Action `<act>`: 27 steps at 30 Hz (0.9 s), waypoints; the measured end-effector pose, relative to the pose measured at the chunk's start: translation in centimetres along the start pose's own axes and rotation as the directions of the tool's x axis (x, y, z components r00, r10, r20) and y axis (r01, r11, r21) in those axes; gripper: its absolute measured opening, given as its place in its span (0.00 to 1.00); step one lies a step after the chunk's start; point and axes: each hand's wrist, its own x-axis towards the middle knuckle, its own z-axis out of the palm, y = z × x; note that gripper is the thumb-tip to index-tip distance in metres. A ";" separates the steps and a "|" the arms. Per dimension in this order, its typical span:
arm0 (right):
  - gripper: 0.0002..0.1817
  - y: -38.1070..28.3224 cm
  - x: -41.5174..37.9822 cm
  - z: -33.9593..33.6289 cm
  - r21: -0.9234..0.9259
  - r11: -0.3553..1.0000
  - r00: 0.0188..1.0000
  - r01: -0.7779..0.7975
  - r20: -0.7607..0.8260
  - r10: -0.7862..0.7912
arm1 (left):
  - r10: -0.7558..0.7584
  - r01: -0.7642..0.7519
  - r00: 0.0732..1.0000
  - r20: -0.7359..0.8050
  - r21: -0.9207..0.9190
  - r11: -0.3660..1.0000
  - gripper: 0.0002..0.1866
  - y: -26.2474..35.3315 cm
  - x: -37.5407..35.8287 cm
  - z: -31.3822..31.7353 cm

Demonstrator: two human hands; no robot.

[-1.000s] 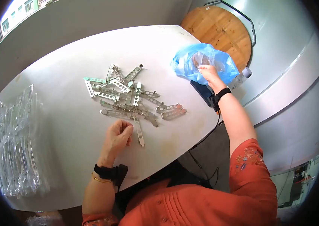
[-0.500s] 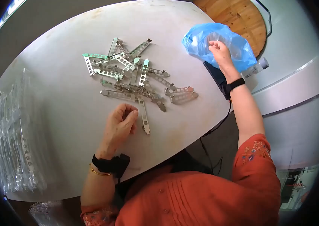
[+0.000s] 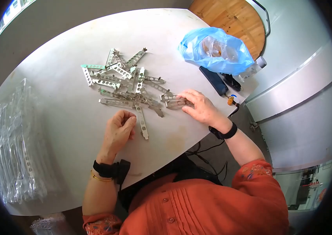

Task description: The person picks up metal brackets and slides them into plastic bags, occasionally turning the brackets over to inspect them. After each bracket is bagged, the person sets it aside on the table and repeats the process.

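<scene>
Perforated metal slot brackets (image 3: pixel 140 81) lie in a loose, overlapping pile on the table, some with green film on them. My right hand (image 3: pixel 202 107) reaches over the pile's right end, thumb and fingers apart around the ends of two brackets (image 3: pixel 174 101). Its fingertips touch or nearly touch the metal; a firm grip does not show. Below the pile, my left hand (image 3: pixel 119 127) is closed with curled fingers, and whatever it may hold is hidden. Just right of it lies a single bracket (image 3: pixel 142 122) pointing toward me.
A stack of clear plastic sleeves (image 3: pixel 17 145) covers the table's left side. At the back right sits a blue plastic bag (image 3: pixel 191 49) with clear plastic inside. Beside it are a dark pouch (image 3: pixel 214 81) and a clear bottle (image 3: pixel 254 68). A round wooden top (image 3: pixel 236 17) stands behind.
My right hand has come away from the blue bag toward me and left, to the brackets at the pile's right end. My left hand stays curled in place. The camera view has shifted slightly.
</scene>
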 end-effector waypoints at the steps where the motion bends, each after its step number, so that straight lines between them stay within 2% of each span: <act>1: 0.20 -0.3 -0.1 0.3 -0.016 1.000 1.000 -0.007 -0.019 0.007 | -0.002 0.002 1.000 -0.001 0.009 1.000 0.10 0.0 0.0 0.0; 5: 0.14 -1.6 -0.7 0.9 -0.105 0.994 0.999 -0.021 -0.036 0.017 | -0.014 0.015 0.999 -0.034 0.032 0.999 0.10 0.5 -0.4 0.2; 7: 0.07 -1.5 -0.8 1.6 -0.224 0.974 0.985 0.038 -0.157 -0.075 | -0.009 0.011 0.999 -0.035 0.049 0.999 0.11 0.7 -0.5 0.2; 8: 0.07 -1.6 -0.9 1.6 -0.223 0.974 0.985 0.040 -0.154 -0.076 | -0.011 0.014 0.999 -0.033 0.067 0.998 0.11 0.8 -0.5 0.2; 10: 0.06 -1.9 -1.0 1.4 -0.174 0.982 0.987 -0.070 -0.155 0.042 | 0.000 0.001 1.000 -0.025 0.057 0.998 0.11 0.3 -0.2 0.2; 11: 0.06 -2.2 -1.1 1.4 -0.165 0.984 0.988 -0.067 -0.148 0.043 | 0.015 -0.014 1.000 -0.015 0.048 0.999 0.11 -0.1 -0.1 0.1; 13: 0.07 -2.8 -1.0 1.3 0.121 0.977 0.953 -0.178 -0.226 0.201 | 0.010 -0.009 1.000 -0.019 0.019 1.000 0.11 -0.2 -0.1 0.0; 14: 0.07 -2.9 -0.9 1.1 0.124 0.976 0.954 -0.176 -0.221 0.201 | 0.013 -0.013 1.000 -0.014 -0.013 1.000 0.11 -0.3 -0.1 0.1; 16: 0.09 -3.4 -1.0 0.8 0.480 0.820 0.939 -0.312 0.026 0.342 | 0.021 -0.021 0.999 -0.024 -0.001 1.000 0.12 -0.4 0.1 0.1; 17: 0.09 -4.0 -1.1 0.8 0.486 0.816 0.940 -0.313 0.036 0.339 | 0.032 -0.032 0.999 -0.033 0.013 0.999 0.12 -0.5 0.1 0.0; 19: 0.10 -5.7 -1.1 0.9 0.638 0.682 0.928 -0.358 0.161 0.336 | 0.051 -0.052 0.998 -0.032 -0.020 0.998 0.12 -0.2 -0.1 0.2; 21: 0.10 -6.9 -0.9 1.2 0.637 0.672 0.924 -0.377 0.216 0.315 | 0.070 -0.071 0.997 -0.033 -0.053 0.996 0.13 0.2 -0.3 0.5; 23: 0.10 -8.1 -0.8 1.4 0.631 0.665 0.917 -0.399 0.266 0.298 | 0.128 -0.107 0.986 0.105 -0.183 0.977 0.12 0.6 -0.6 0.7; 27: 0.10 -9.3 -0.1 2.3 0.583 0.688 0.898 -0.432 0.345 0.272 | 0.167 -0.127 0.973 0.158 -0.232 0.964 0.12 0.4 -0.6 0.8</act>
